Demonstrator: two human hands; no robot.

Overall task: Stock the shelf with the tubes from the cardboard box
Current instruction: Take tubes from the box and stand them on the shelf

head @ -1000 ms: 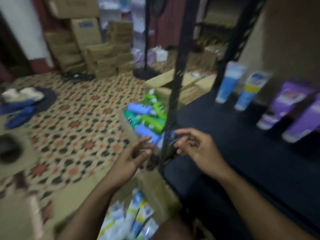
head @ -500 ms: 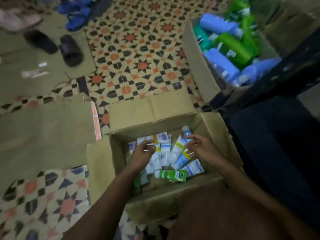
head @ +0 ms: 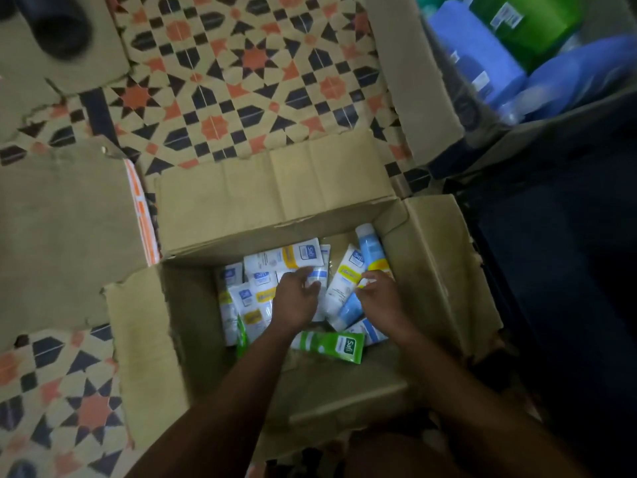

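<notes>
An open cardboard box (head: 434, 270) sits on the floor below me, holding several white tubes with blue and yellow bands (head: 303, 253) and one green tube (head: 331, 345) near its front. Both my hands are down inside it. My left hand (head: 294, 300) curls its fingers and thumb round a white tube with a blue band (head: 320, 274). My right hand (head: 381, 300) pinches the edge of a white-and-yellow tube (head: 344, 281), beside a blue tube (head: 368, 243). The dark shelf (head: 568, 270) lies to the right of the box.
A second cardboard box (head: 413, 81) with larger blue and green tubes stands at the top right against the shelf post. Flattened cardboard (head: 62, 229) covers the patterned floor on the left. A black sandal (head: 58, 25) lies at the top left.
My view dropped from the shelf to the box. Both hands went down into it and now close on tubes, the left one having shifted right to the blue-banded tube.
</notes>
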